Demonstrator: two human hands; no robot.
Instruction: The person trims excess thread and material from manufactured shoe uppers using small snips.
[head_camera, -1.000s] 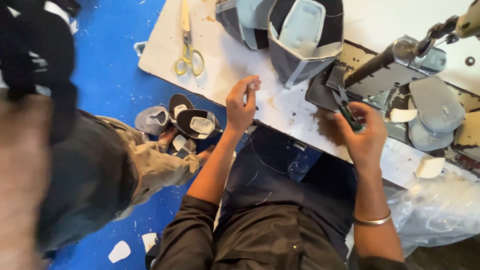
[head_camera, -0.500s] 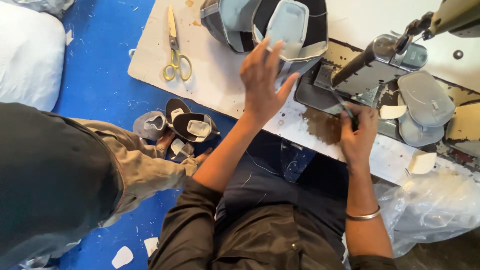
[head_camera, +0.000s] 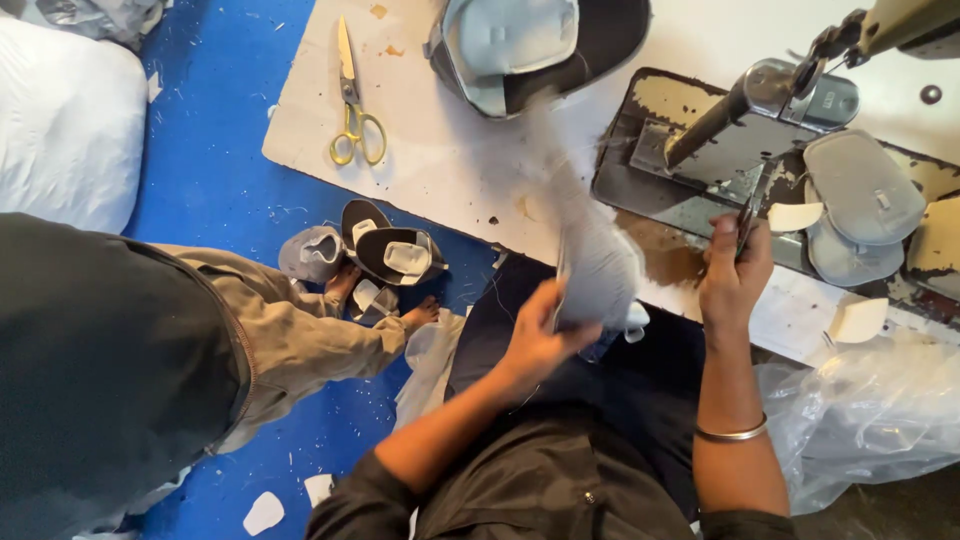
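Head view: a blurred grey fabric piece (head_camera: 592, 262) is being gripped in the left hand (head_camera: 535, 340) above the lap, while the right hand (head_camera: 735, 275) is being kept pinched on a small dark tool (head_camera: 746, 222) at the surface (head_camera: 450, 160) edge, close to the sewing machine (head_camera: 740, 130) for reach.

Your 2 forearms are bare from the elbows down, and your left hand (head_camera: 535, 335) and right hand (head_camera: 735, 275) wear no gloves or rings that show. A thin silver bangle (head_camera: 733, 433) circles your right wrist. You wear a black top (head_camera: 560, 490) with sleeves pushed up near the elbows, slightly glossy and creased, and dark navy trousers (head_camera: 640, 380) over your lap.
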